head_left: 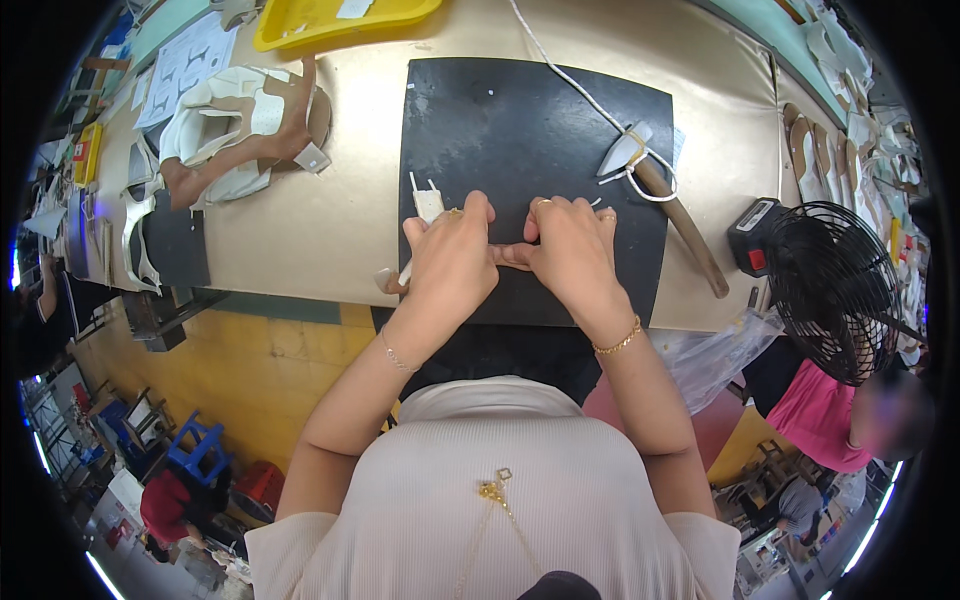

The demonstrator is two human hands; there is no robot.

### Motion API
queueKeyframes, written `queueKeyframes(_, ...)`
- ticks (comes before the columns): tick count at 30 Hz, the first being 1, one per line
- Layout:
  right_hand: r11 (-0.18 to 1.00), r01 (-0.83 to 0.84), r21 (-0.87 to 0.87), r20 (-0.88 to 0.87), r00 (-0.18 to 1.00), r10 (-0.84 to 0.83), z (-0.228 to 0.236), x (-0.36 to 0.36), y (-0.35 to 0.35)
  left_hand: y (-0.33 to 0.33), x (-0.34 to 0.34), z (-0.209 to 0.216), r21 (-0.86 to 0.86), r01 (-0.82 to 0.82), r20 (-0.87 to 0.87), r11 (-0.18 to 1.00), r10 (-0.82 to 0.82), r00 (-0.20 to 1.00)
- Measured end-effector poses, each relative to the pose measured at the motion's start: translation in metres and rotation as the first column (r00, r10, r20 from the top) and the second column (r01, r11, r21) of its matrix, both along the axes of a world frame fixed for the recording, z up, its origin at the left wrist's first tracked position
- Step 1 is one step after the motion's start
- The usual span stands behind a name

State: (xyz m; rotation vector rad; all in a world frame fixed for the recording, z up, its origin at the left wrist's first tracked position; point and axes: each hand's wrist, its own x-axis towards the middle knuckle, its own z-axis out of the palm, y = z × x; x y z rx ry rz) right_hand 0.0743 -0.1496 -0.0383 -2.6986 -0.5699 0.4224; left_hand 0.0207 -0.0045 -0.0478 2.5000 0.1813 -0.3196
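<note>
Both my hands are closed over a small tan and white strap piece, which looks like part of a shoe upper, above the black mat (pixel 540 110). My left hand (pixel 452 258) has its fingers curled on the piece; a white end (pixel 428 203) with thin prongs juts out beyond it, and a tan tip (pixel 387 281) shows at its left. My right hand (pixel 577 250) pinches the same piece, and a tan strip (pixel 511 257) spans the gap between my thumbs. Much of the piece is hidden under my fingers. Right of my right hand lies a hammer (pixel 690 230) with a wooden handle.
A white cord (pixel 580 88) loops around the hammer's head. Shoe-upper pieces (pixel 250 130) are heaped at left, beside a printed sheet (pixel 190 65). A yellow tray (pixel 340 22) sits at the far edge. At right stand a black fan (pixel 835 290) and a plastic bag (pixel 715 360); a person in pink (pixel 820 415) is nearby.
</note>
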Motion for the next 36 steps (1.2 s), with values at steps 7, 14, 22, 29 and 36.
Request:
queueKeyframes(7,0.937,-0.220,-0.272,-0.127,0.973,0.192,0.005,0.033,0.023,-0.001,0.005,0.001,-0.050,-0.050,-0.133,0.997,0.043,0.990)
queueKeyframes(14,0.988,-0.129,-0.089,-0.100,0.988,0.119,0.002,0.023,0.009,0.009,-0.011,0.003,-0.158,0.016,0.011,0.987,-0.014,1.000)
queueKeyframes(22,0.972,-0.196,-0.130,-0.130,0.975,0.179,-0.002,0.022,0.006,0.023,-0.038,0.022,0.290,0.227,0.113,0.930,-0.269,0.957)
queueKeyframes(29,0.982,-0.170,-0.087,-0.105,0.981,0.161,-0.001,0.017,0.003,0.046,-0.019,0.001,0.061,0.141,0.009,0.988,-0.141,0.990)
queueKeyframes(36,0.984,-0.167,-0.058,-0.089,0.983,0.162,-0.003,0.017,0.001,0.037,-0.029,0.005,0.000,0.142,0.162,0.990,-0.140,0.977)
